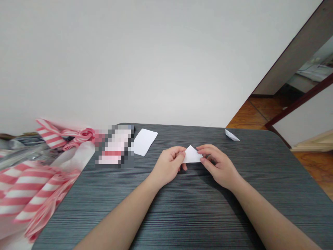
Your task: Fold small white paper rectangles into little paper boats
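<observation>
A small white piece of paper (191, 155), folded to a peak at the top with a straight lower edge, is held a little above the dark table. My left hand (170, 165) pinches its left corner between thumb and fingers. On the opposite side, my right hand (218, 165) grips the right corner with thumb and fingertips. White sheets of paper (145, 141) lie flat to the left of my hands. Toward the back right rests a folded white paper piece (232, 135), narrow and pointed at its ends.
The dark wood-grain table (177, 215) stands against a white wall (166, 62). A blurred-out phone-like object (114, 146) lies at its back left. Red-and-white striped bags (31, 187) are heaped beyond the left edge. A doorway and wooden floor (243, 113) show at right.
</observation>
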Demonstrator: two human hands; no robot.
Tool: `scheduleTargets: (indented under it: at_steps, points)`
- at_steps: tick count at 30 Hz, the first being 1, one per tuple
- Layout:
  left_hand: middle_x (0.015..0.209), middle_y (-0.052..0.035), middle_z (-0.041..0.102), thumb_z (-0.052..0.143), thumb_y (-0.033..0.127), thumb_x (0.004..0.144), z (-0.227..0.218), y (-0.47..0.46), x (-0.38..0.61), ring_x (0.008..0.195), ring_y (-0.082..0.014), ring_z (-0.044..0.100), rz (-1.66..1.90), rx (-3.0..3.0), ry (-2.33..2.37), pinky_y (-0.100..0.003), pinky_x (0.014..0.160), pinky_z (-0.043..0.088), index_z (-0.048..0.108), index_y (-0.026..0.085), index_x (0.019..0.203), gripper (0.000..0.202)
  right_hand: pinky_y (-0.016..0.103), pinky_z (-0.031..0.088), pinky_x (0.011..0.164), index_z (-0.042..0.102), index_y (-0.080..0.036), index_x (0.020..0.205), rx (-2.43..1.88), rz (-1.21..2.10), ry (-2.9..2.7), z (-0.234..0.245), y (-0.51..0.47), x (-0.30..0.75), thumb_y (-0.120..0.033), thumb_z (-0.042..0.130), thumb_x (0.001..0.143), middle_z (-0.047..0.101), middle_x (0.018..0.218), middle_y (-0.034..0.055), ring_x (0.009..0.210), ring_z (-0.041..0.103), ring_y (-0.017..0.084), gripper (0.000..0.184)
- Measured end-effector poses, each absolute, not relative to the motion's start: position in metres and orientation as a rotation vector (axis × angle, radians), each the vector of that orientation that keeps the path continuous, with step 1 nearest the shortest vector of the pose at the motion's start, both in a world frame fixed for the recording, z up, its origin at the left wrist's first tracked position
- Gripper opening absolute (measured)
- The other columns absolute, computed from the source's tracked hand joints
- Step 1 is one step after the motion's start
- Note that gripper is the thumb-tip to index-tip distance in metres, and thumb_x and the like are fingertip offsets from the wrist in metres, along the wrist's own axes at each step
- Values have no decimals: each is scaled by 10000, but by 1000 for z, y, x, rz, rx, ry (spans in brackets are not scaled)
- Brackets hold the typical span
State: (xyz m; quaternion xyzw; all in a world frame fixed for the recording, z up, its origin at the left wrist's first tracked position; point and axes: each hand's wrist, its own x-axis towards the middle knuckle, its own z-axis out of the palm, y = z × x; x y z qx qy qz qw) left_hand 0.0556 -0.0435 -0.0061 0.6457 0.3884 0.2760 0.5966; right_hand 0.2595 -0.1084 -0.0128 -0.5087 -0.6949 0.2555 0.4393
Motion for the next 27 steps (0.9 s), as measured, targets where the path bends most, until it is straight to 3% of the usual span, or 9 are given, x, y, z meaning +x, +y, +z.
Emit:
scheduleTargets:
  at_steps: [7, 11, 15, 20, 27]
  points:
    - [573, 5, 638, 496, 343, 924, -8, -43, 55, 472, -105, 500, 618, 1536, 891, -209, 493, 376, 690, 140, 1048, 307, 322, 488, 704, 691, -230, 1040, -1276, 669, -1817, -9, -108, 261, -207, 595, 913, 677, 916, 54, 754, 596, 176, 161]
    - [574, 12, 637, 489, 335, 927, -9, -43, 55, 477, -105, 503, 615, 1558, 899, -210, 496, 377, 688, 150, 1052, 299, 329, 488, 767, 697, -235, 1061, -1260, 680, -1809, -7, -109, 261, -154, 494, 949, 679, 955, 59, 854, 623, 190, 246]
    - [570, 10, 629, 481, 328, 930, -8, -43, 55, 471, -103, 490, 621, 1525, 887, -208, 486, 364, 680, 141, 1030, 291, 327, 491, 756, 684, -247, 1099, -1193, 678, -1842, -10, -108, 263, -100, 407, 957, 648, 908, 49, 826, 610, 178, 344]
    - [571, 2, 623, 477, 322, 932, -9, -42, 55, 483, -106, 505, 624, 1479, 858, -213, 503, 379, 665, 136, 957, 266, 322, 506, 765, 683, -247, 1098, -1185, 677, -1867, -13, -107, 263, -156, 541, 921, 652, 1030, 71, 860, 620, 181, 245]
    - [579, 10, 625, 499, 297, 917, -6, -43, 56, 501, -107, 516, 580, 1500, 842, -211, 508, 373, 661, 149, 947, 222, 306, 505, 689, 718, -250, 1024, -1220, 653, -1843, -11, -108, 263, -230, 613, 901, 668, 1004, 67, 795, 626, 176, 163]
